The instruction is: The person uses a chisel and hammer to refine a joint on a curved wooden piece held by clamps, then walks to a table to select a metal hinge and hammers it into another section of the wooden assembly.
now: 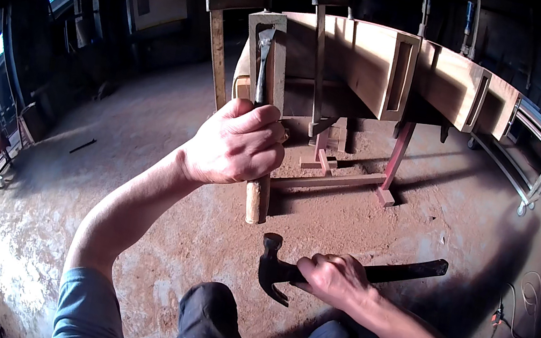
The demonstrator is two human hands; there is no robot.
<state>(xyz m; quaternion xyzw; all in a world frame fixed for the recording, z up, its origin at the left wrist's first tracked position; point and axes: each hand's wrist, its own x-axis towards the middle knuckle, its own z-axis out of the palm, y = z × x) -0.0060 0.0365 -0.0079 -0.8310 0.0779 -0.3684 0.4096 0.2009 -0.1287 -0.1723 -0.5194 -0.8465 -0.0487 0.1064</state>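
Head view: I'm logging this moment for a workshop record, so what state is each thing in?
Chisel: gripped, blade inside a mortise slot.
Left hand: closed around the chisel's wooden handle.
Claw hammer: held low, away from the chisel.
Right hand: closed on the hammer.
Wooden beams: clamped together, mortises cut.

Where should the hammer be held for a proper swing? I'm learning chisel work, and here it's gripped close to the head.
Probably nearer the free end of the hammer handle, from above. The right hand sits beside the head, leaving most of the long handle sticking out unused.

A metal trolley frame [532, 168] stands on the sawdust floor [150, 122].
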